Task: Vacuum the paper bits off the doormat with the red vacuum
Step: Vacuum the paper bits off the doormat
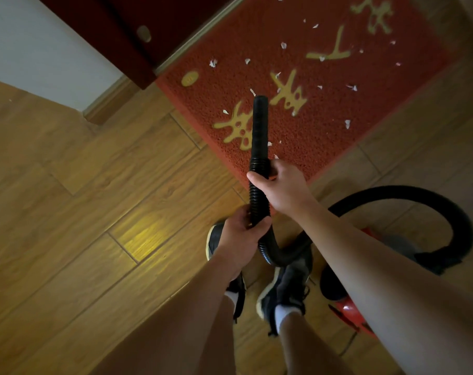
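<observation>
Just below the red doormat [324, 147], the left hand [240, 234] grips a black ribbed hose [257, 197]. The right hand [281, 188] grips it higher, at the mat's edge. White paper bits [213, 63] dot the mat. The red vacuum [349, 309] sits below its near corner.

Doormat [324, 109] rough looped pile; hose [258, 185] ribbed matt plastic; floor [94, 212] glossy wood.

Paper bits [283, 45] on doormat [324, 147], vacuum [351, 311] right.

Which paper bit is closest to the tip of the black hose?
The white scrap just upper-left of the hose tip; the others lie farther off.
</observation>
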A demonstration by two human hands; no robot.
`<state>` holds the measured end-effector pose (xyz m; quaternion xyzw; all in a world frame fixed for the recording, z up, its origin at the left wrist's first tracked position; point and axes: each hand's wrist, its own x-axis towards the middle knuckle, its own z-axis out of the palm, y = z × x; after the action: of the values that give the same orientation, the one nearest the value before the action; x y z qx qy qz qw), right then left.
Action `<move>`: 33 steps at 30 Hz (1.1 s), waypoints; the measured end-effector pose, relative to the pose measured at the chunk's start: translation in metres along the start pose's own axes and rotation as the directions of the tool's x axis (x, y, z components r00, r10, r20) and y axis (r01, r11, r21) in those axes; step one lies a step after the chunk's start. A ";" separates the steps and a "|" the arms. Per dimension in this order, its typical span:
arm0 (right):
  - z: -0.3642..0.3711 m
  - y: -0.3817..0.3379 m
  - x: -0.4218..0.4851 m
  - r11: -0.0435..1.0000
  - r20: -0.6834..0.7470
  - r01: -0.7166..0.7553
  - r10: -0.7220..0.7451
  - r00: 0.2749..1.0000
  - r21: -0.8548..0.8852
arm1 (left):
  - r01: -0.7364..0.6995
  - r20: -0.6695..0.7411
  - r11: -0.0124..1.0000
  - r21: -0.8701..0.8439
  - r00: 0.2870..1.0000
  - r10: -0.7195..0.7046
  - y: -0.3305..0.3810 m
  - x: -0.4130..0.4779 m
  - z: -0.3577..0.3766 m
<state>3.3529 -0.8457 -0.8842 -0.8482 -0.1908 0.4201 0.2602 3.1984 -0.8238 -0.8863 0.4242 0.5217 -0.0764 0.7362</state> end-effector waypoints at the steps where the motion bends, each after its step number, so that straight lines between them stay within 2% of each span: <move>1: 0.001 0.002 0.003 1.000 0.013 -0.009 0.009 1.000 -0.006 | 0.004 -0.006 1.000 0.005 1.000 -0.004 0.000 0.001 0.001; 11: 0.001 0.032 0.005 0.991 0.138 -0.106 0.117 0.983 -0.085 | 0.108 -0.001 0.993 -0.047 0.994 -0.108 -0.017 -0.001 0.025; 20: -0.008 0.062 0.004 0.983 0.249 -0.186 0.178 0.952 0.010 | 0.176 -0.036 0.981 -0.085 0.983 -0.179 -0.034 -0.004 0.053; 33: -0.016 0.101 0.003 0.961 0.281 -0.265 0.234 0.930 0.074 | 0.232 -0.035 0.972 -0.034 0.972 -0.234 -0.047 0.000 0.078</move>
<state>3.3776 -0.9283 -0.9385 -0.7846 -0.0914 0.5713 0.2229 3.2278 -0.9081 -0.9045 0.3504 0.5831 -0.1463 0.7182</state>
